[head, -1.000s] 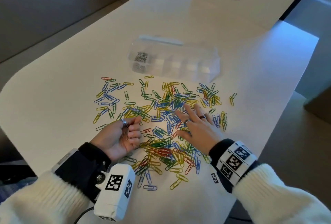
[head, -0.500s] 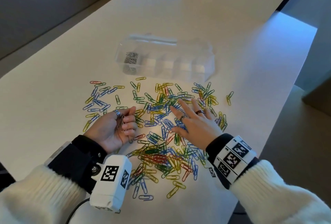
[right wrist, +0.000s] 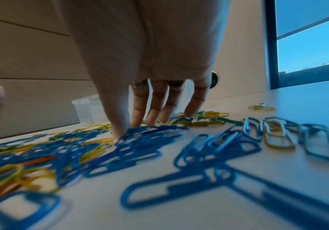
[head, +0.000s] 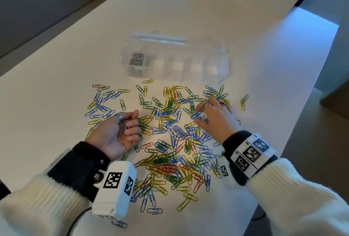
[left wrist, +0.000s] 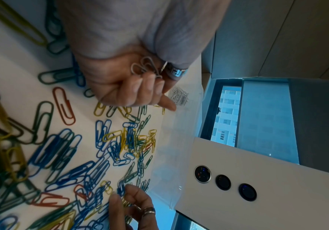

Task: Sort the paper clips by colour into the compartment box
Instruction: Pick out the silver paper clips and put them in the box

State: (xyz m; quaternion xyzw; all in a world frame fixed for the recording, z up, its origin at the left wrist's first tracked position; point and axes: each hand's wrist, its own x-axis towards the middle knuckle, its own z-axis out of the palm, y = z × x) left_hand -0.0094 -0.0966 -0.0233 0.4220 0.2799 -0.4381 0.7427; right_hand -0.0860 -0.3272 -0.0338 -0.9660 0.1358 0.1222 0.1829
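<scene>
Several loose paper clips [head: 170,160] in blue, green, yellow and red lie scattered on the white table [head: 56,94]. Beyond them stands the clear compartment box [head: 211,69], with silver clips [head: 137,59] in its leftmost compartment. My left hand [head: 130,128] lies palm up at the pile's left side, fingers curled round a few silver clips [left wrist: 144,68]. My right hand [head: 198,115] arches over the pile's far right part. Its thumb [right wrist: 120,129] and fingers pinch a small bunch of blue clips [head: 197,116] against the table.
The box lid [head: 156,37] stands open behind the compartments. A white panel with round dark lenses [left wrist: 224,182] rises at the table's far end. The table edge [head: 302,122] runs close on the right, and a pair of clips [head: 243,101] lies near it.
My right hand has moved farther from me, and its flat, spread fingers have drawn together onto blue clips. The left hand still holds the silver clips.
</scene>
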